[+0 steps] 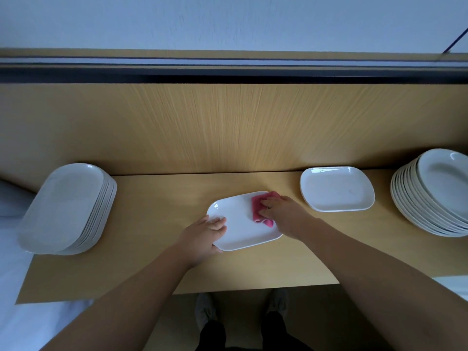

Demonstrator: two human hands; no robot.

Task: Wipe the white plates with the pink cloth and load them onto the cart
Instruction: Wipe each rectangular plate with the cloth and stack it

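A white rectangular plate lies flat in the middle of the wooden table. My left hand grips its near left rim, thumb on top. My right hand presses a folded pink cloth onto the plate's far right part, fingers curled over the cloth. A tall stack of white rectangular plates stands at the table's left end. A single white rectangular plate lies to the right of the middle. No cart is in view.
A stack of round, deeper white plates stands at the far right edge. A wooden back panel rises behind the table. White surfaces border the table at the left and at the lower right. My feet show below the front edge.
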